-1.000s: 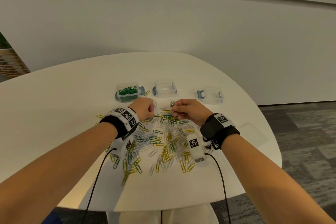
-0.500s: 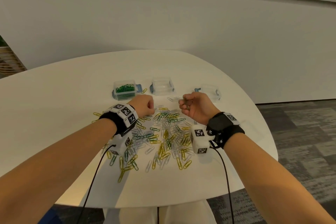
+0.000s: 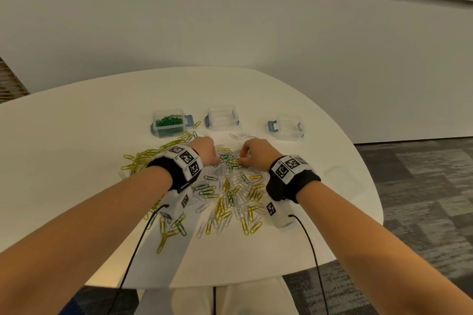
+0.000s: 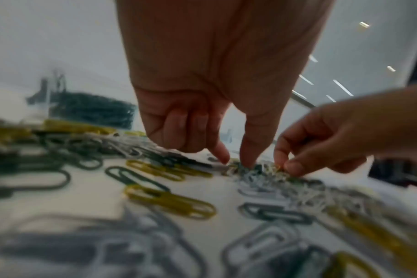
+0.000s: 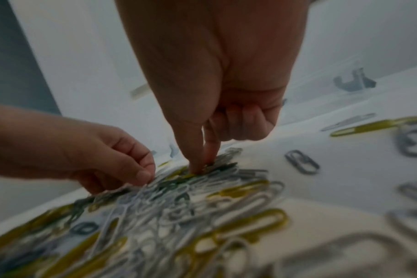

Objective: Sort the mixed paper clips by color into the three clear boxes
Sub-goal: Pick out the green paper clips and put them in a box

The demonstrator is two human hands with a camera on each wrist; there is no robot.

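Observation:
A mixed pile of green, yellow and white paper clips (image 3: 230, 186) lies on the white table (image 3: 76, 140). Behind it stand three clear boxes: the left box (image 3: 169, 124) holds green clips, while the middle box (image 3: 221, 117) and right box (image 3: 286, 126) look empty. My left hand (image 3: 216, 161) reaches into the pile's far edge. Its thumb and forefinger pinch at a dark green clip (image 4: 255, 168), and its other fingers are curled in. My right hand (image 3: 240, 160) is a few centimetres to the right, thumb and forefinger (image 5: 202, 165) pressed together on a clip in the same cluster.
A bunch of yellow clips (image 3: 143, 158) lies left of my left wrist. A few white clips (image 3: 240, 135) lie loose in front of the middle and right boxes. The table's rounded edge (image 3: 371, 186) drops to grey carpet on the right. Cables hang from both wrists.
My right hand was lifted off the pile half a second ago and has come back down to the pile beside my left hand. The left hand has barely moved.

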